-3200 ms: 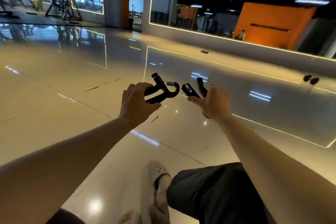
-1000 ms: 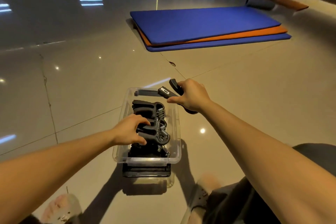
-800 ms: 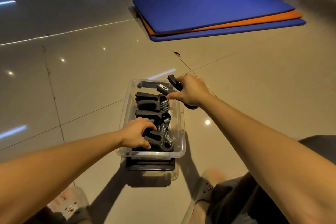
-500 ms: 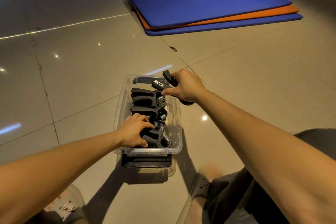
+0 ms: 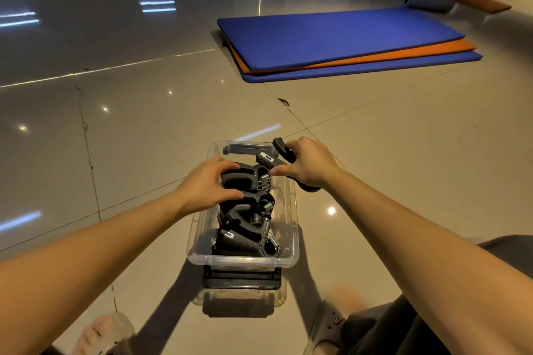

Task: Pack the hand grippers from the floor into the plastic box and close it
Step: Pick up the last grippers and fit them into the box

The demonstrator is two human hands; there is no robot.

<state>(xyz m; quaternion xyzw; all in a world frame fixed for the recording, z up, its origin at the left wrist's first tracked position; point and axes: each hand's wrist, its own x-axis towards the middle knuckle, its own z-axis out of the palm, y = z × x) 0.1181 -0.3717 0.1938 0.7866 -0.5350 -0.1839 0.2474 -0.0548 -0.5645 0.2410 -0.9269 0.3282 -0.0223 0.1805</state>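
We see the plastic box (image 5: pixel 245 262) on the tiled floor (image 5: pixel 144 138), with a row of black hand grippers (image 5: pixel 245 239) lying inside. The left hand (image 5: pixel 206 184) reaches in — its grip curled round the farthest gripper (image 5: pixel 245 179) of the row. The right hand (image 5: pixel 310 166) has its grip clamped on a loose gripper (image 5: pixel 269 158), held over the box's far right corner. Blue and orange mats (image 5: pixel 346 37) lie well beyond.

Clear glossy plastic box (image 5: pixel 291 210), matt black grippers (image 5: pixel 245 236), polished floor (image 5: pixel 129 138).
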